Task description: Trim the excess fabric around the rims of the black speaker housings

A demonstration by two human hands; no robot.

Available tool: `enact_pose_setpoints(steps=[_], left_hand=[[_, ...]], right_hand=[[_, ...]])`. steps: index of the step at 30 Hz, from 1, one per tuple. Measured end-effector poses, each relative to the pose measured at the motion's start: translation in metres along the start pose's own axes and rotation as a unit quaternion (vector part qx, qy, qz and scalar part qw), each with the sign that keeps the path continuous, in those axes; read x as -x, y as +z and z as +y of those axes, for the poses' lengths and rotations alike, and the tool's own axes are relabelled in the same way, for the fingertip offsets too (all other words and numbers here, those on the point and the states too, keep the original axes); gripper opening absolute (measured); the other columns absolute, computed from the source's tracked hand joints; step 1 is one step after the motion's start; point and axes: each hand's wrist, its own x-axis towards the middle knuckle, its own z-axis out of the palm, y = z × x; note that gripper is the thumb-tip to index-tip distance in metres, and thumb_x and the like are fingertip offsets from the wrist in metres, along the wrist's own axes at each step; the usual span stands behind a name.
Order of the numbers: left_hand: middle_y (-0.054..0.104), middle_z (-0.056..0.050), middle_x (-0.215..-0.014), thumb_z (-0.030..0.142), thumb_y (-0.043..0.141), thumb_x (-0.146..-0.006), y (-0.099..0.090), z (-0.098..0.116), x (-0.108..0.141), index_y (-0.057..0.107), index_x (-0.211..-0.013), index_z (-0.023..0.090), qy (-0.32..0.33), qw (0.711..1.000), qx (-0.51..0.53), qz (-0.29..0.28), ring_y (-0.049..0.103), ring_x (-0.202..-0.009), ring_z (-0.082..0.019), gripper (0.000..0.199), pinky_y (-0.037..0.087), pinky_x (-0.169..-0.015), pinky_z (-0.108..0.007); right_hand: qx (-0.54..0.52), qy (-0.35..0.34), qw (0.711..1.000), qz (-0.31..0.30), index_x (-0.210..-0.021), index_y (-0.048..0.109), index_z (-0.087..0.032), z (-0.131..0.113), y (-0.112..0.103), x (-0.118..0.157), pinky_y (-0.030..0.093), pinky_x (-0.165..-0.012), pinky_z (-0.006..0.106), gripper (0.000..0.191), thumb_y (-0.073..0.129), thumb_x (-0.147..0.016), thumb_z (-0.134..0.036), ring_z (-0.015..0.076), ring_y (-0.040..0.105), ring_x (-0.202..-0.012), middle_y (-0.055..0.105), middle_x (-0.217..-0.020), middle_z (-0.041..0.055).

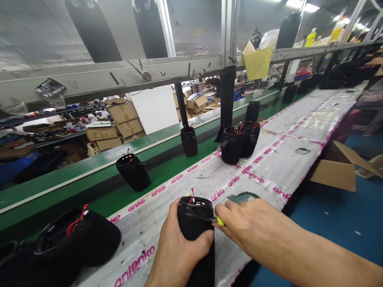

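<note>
The left hand point(179, 249) grips a black cylinder point(193, 228) while the right hand point(247, 221) holds a yellow tool point(220, 221) near its rim.

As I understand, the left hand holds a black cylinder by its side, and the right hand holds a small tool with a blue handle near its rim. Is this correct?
The colour is wrong: in the head view, the tool's handle is yellow, not blue. The left hand holds a black cylinder by its side, with the tool in the right hand near its rim.

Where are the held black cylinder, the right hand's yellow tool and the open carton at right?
Black cylinder point(194, 228): head view, upper side wall.
Yellow tool point(220, 221): head view, exposed yellow part.
Open carton point(333, 175): head view, brown side panel.
</note>
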Motion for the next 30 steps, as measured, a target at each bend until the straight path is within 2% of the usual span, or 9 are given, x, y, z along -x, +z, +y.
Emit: enact_pose_setpoints(steps=[5,7,9,12,15,20,30], left_hand=[[0.068,-0.009,-0.123,0.037,0.077,-0.067,0.000,0.004,-0.001,0.054,-0.127,0.020,-0.003,1.000,0.019,-0.005,0.060,-0.119,-0.033,0.066,0.039,-0.106,-0.049],[0.069,-0.009,-0.122,0.041,0.078,-0.068,-0.003,0.003,-0.004,0.057,-0.123,0.020,0.007,0.998,0.057,-0.032,0.061,-0.117,-0.033,0.063,0.040,-0.105,-0.048],[0.070,-0.009,-0.119,0.046,0.078,-0.069,-0.008,0.001,-0.007,0.058,-0.120,0.020,0.018,0.994,0.093,-0.062,0.063,-0.113,-0.032,0.061,0.043,-0.102,-0.045],[0.072,-0.007,-0.115,0.049,0.078,-0.071,-0.013,-0.003,-0.009,0.060,-0.118,0.020,0.015,0.990,0.112,-0.083,0.066,-0.108,-0.030,0.059,0.046,-0.097,-0.041],[0.071,-0.007,-0.118,0.050,0.079,-0.071,-0.014,-0.006,-0.007,0.059,-0.120,0.020,0.021,0.991,0.106,-0.074,0.066,-0.110,-0.031,0.061,0.045,-0.099,-0.043],[0.070,-0.008,-0.121,0.045,0.078,-0.072,-0.012,-0.005,-0.004,0.057,-0.123,0.020,0.022,0.995,0.080,-0.062,0.064,-0.114,-0.032,0.061,0.044,-0.102,-0.045],[0.071,-0.008,-0.116,0.040,0.077,-0.072,-0.012,-0.001,-0.005,0.058,-0.119,0.020,0.006,0.994,0.076,-0.074,0.066,-0.107,-0.032,0.054,0.047,-0.097,-0.044]], right_hand=[[0.004,-0.026,0.999,-0.034,-0.087,0.049,-0.023,0.001,-0.007,-0.005,0.008,-0.047,0.037,0.024,0.067,-0.078,-0.009,0.0169,0.051,-0.049,0.057,-0.073,-0.0013],[-0.047,-0.005,0.998,-0.031,-0.089,0.050,-0.022,0.001,-0.005,-0.007,0.013,-0.047,0.036,0.017,0.065,-0.087,-0.015,0.0171,0.055,-0.050,0.060,-0.072,-0.0015],[-0.141,0.035,0.989,-0.025,-0.093,0.050,-0.022,0.000,-0.002,-0.007,0.022,-0.049,0.033,0.009,0.057,-0.098,-0.023,0.0170,0.060,-0.054,0.064,-0.072,-0.0027],[-0.218,0.074,0.973,-0.021,-0.097,0.050,-0.022,-0.001,0.003,-0.007,0.027,-0.054,0.032,0.009,0.049,-0.105,-0.027,0.0171,0.065,-0.060,0.067,-0.076,-0.0032],[-0.180,0.075,0.981,-0.014,-0.095,0.050,-0.022,-0.002,0.005,-0.008,0.023,-0.054,0.034,0.012,0.049,-0.104,-0.030,0.0194,0.064,-0.057,0.066,-0.073,-0.0025],[-0.122,0.036,0.992,-0.010,-0.094,0.049,-0.022,-0.005,0.003,-0.012,0.018,-0.051,0.035,0.014,0.057,-0.100,-0.031,0.0211,0.063,-0.053,0.066,-0.073,-0.0017],[-0.106,0.020,0.994,-0.013,-0.093,0.046,-0.024,-0.001,0.004,-0.013,0.017,-0.049,0.036,0.014,0.055,-0.101,-0.031,0.0222,0.061,-0.050,0.064,-0.069,-0.0026]])
